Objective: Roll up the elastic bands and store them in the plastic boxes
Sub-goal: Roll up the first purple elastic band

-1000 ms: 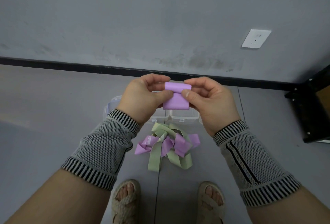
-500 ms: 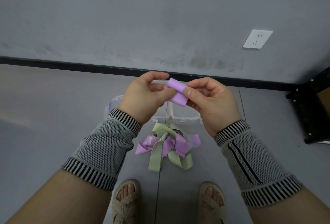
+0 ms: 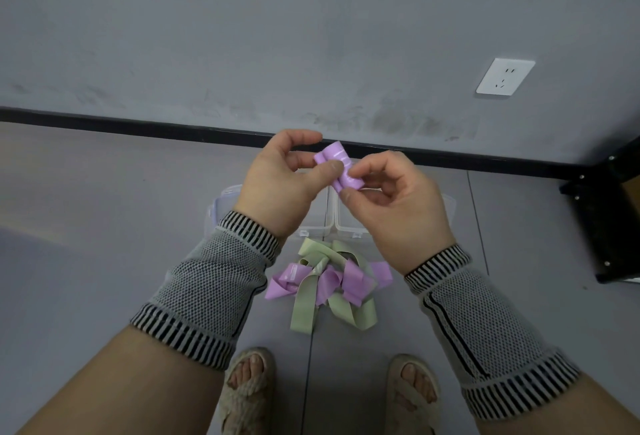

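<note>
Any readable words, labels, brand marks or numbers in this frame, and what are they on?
None can be read.
Wall socket: slots only, no print visible.
Purple band held in both hands: plain.
Clear plastic boxes: no label visible.
Wrist sleeves: stripes only, no lettering.

Purple band [image 3: 338,168], green-and-purple pile [image 3: 329,287], striped grey sleeves [image 3: 214,287].

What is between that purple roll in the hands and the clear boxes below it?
Nothing visible. Both hands, left and right, pinch the purple band in the air above the plastic boxes, which hold nothing that shows. The hands hide much of them.
</note>
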`<state>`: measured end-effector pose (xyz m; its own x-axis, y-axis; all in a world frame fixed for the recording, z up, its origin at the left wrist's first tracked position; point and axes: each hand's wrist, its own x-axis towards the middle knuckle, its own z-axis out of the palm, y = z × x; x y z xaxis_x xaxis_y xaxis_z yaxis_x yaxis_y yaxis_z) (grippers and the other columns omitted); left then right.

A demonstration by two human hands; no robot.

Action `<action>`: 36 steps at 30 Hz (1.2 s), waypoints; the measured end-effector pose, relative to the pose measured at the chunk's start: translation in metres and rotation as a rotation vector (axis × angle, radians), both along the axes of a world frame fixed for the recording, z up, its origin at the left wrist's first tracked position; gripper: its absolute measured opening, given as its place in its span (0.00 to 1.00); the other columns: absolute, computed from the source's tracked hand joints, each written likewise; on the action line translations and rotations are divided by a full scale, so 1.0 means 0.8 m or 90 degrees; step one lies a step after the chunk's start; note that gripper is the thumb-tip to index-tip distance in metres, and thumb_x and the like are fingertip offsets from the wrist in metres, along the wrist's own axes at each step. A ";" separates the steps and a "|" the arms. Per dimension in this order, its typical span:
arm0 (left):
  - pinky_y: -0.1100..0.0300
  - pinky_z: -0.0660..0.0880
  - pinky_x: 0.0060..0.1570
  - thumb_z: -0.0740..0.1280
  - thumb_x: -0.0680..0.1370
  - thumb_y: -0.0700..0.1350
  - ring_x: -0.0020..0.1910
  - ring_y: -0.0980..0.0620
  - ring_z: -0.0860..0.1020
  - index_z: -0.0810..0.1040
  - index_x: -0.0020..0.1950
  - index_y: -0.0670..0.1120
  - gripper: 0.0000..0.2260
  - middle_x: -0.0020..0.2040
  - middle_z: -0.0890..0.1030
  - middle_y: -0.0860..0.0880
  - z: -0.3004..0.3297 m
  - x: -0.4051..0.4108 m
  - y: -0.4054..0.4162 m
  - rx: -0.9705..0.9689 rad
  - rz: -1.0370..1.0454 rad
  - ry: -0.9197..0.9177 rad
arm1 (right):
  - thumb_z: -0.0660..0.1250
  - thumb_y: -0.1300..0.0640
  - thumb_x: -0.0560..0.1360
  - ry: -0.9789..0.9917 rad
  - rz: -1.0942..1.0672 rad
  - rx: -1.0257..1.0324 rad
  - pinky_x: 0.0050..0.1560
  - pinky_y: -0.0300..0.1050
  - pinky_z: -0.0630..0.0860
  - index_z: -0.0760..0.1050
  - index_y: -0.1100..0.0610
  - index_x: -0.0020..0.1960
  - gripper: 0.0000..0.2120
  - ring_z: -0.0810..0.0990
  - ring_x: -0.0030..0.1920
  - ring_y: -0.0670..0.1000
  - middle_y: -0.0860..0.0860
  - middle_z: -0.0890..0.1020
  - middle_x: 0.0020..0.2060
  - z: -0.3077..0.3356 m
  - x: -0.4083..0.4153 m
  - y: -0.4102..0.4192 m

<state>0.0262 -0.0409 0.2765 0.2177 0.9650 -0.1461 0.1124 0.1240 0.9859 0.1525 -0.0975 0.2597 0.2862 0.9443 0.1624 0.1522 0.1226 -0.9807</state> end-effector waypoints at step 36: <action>0.58 0.76 0.39 0.74 0.70 0.40 0.35 0.54 0.79 0.77 0.52 0.48 0.12 0.37 0.83 0.48 -0.007 -0.003 0.001 -0.090 -0.087 0.042 | 0.77 0.54 0.66 -0.271 0.035 -0.058 0.51 0.39 0.77 0.71 0.50 0.66 0.31 0.77 0.50 0.41 0.42 0.76 0.55 -0.014 0.014 -0.001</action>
